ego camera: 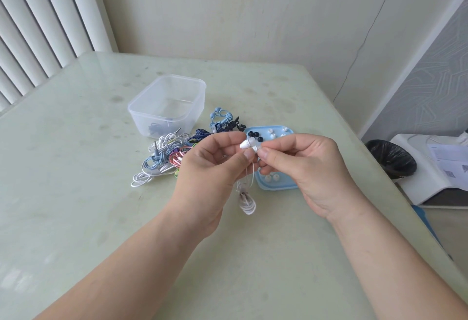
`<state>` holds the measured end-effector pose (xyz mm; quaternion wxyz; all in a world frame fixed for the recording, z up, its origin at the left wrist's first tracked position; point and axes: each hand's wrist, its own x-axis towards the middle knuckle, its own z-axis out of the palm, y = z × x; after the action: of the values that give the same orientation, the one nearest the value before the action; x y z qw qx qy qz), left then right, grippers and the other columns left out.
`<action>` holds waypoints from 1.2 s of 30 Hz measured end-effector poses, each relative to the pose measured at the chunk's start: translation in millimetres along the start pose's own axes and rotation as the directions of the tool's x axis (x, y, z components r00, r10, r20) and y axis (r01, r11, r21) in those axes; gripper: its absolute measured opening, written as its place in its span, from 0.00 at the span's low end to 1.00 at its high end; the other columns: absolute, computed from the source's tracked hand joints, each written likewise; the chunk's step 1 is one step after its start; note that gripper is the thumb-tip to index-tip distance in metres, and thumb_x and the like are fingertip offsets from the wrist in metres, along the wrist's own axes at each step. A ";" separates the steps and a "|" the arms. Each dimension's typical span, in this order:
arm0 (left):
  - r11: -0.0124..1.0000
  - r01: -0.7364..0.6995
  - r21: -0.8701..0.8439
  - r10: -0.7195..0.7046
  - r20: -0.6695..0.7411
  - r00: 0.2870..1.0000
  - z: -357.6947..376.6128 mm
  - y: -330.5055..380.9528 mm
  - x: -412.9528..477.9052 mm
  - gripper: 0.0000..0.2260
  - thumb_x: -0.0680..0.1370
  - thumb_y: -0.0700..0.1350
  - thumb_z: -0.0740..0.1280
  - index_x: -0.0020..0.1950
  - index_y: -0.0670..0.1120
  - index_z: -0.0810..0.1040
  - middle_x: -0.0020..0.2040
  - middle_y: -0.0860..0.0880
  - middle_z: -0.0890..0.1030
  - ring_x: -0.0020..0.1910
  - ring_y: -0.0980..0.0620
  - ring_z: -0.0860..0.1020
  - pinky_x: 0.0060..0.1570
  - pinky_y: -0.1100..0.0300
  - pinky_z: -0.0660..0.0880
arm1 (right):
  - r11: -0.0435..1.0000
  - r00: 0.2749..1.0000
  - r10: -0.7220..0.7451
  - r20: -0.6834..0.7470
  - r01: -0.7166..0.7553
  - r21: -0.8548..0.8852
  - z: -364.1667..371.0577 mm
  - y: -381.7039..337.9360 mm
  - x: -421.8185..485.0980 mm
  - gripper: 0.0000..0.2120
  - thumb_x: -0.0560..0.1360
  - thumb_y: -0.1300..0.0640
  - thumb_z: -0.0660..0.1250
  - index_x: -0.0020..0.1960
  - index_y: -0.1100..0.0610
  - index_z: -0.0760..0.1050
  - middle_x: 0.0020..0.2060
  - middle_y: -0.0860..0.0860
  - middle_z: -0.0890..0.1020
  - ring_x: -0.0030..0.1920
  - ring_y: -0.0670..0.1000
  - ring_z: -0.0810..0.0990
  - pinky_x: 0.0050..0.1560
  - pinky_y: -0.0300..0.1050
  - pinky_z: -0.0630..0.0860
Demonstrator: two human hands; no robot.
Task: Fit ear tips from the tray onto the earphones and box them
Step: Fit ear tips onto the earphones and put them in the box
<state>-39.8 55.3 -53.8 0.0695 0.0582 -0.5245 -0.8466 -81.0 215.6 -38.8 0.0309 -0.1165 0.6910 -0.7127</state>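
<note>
While both hands work raised above the bench (76, 193), the entry turns on one item: a white earbud (255, 148) held between them, over the tray's near-left part.

- Earbud: long axis roughly level, running left to right, slightly tilted. White tip (245, 143) on its left end, nose toward the left hand. Whether it is fully seated cannot be told.
- Left hand (215, 165): fingers curled, thumb and forefinger closing on the tip from its side.
- Right hand (304, 162): thumb and forefinger pinching the earbud's rear end. Both hands equally near; the push, judged, runs along the axis, hand toward hand.
- Cable (249, 175): hangs down between the hands to a white coil (247, 202) lying on the bench.
- Tray (276, 188): pale blue, under and behind the right hand; holds black tips (253, 135) and white tips (272, 132), more at its near edge.
- Box (167, 104): clear, open, well left of and behind the hands; something dark lies inside. Likely next destination.
- Pile (164, 157): tangled earphones of several colours, between box and left hand, lying in the path to the box.
- Bin (391, 160): off the bench, right.
</note>
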 end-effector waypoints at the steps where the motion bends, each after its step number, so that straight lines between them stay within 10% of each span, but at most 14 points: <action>1: 1.000 -0.001 -0.013 0.001 -0.003 1.000 0.1 0.8 -0.4 0.09 0.77 0.30 0.71 0.55 0.40 0.82 0.43 0.43 0.85 0.40 0.47 0.84 0.45 0.60 0.81 | 1.000 1.000 -0.007 -0.007 0.008 0.003 2.3 0.5 -0.5 0.04 0.72 0.70 0.75 0.45 0.64 0.85 0.39 0.61 0.87 0.36 0.55 0.85 0.43 0.45 0.82; 36: 0.999 -0.027 0.033 0.027 0.000 1.000 -1.2 4.9 0.0 0.09 0.77 0.35 0.74 0.56 0.42 0.83 0.48 0.40 0.85 0.46 0.45 0.82 0.54 0.51 0.80 | 0.992 0.998 -0.048 -0.031 0.051 0.114 8.6 3.2 -2.8 0.03 0.75 0.68 0.72 0.48 0.65 0.83 0.40 0.62 0.86 0.39 0.59 0.86 0.41 0.48 0.81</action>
<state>-39.3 52.0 -50.0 0.0800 0.0527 -0.5389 -0.8369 -76.8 207.7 -42.2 0.0102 -0.1217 0.6462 -0.7533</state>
